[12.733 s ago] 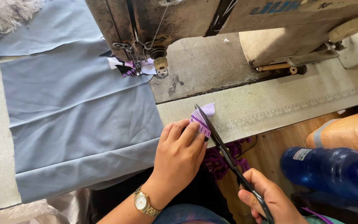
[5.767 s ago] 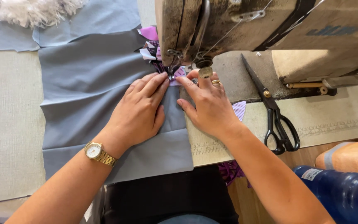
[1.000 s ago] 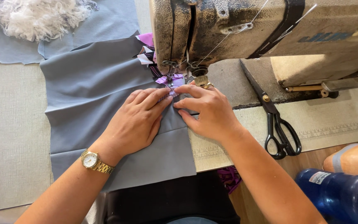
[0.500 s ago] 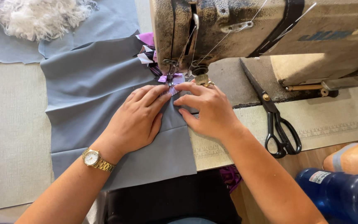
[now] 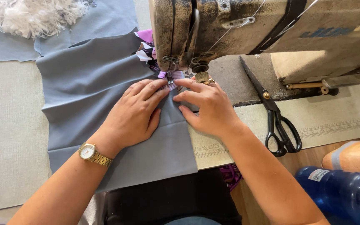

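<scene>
Change: since the hands came up to the needle a few seconds back, they have barely shifted; over the last second only the fingertips have crept a touch closer to the foot, so the feeding under the needle reads as slow and steady, not finished.
Machine (image 5: pixel 271 29): worn, beige and grimy, filling twelve to three o'clock; its head hangs over the seam.
Table (image 5: pixel 9 125): pale, textured top running from nine o'clock round to three; a printed ruler strip runs along its front edge at four o'clock.
Cloth (image 5: pixel 88 87): grey, flat, spread from ten o'clock down to six, its upper right corner tucked under the foot.
Left hand (image 5: pixel 132 114): flat on the cloth, fingers together and stretched toward the foot, pressing the cloth down; a gold watch (image 5: pixel 89 152) sits on the wrist.
Right hand (image 5: pixel 205 106): palm down just right of the left, fingers bent, tips pressing the cloth edge beside the foot; a ring shows.
Scissors (image 5: pixel 273 114): black, lying shut at three o'clock, touched by neither hand.
Bottle (image 5: pixel 342 196): blue, at five o'clock, below the table.
Fluff (image 5: pixel 34 16): white tuft at eleven o'clock.
Purple piece (image 5: pixel 169 77): small patterned scrap at the foot, between the fingertips.
</scene>
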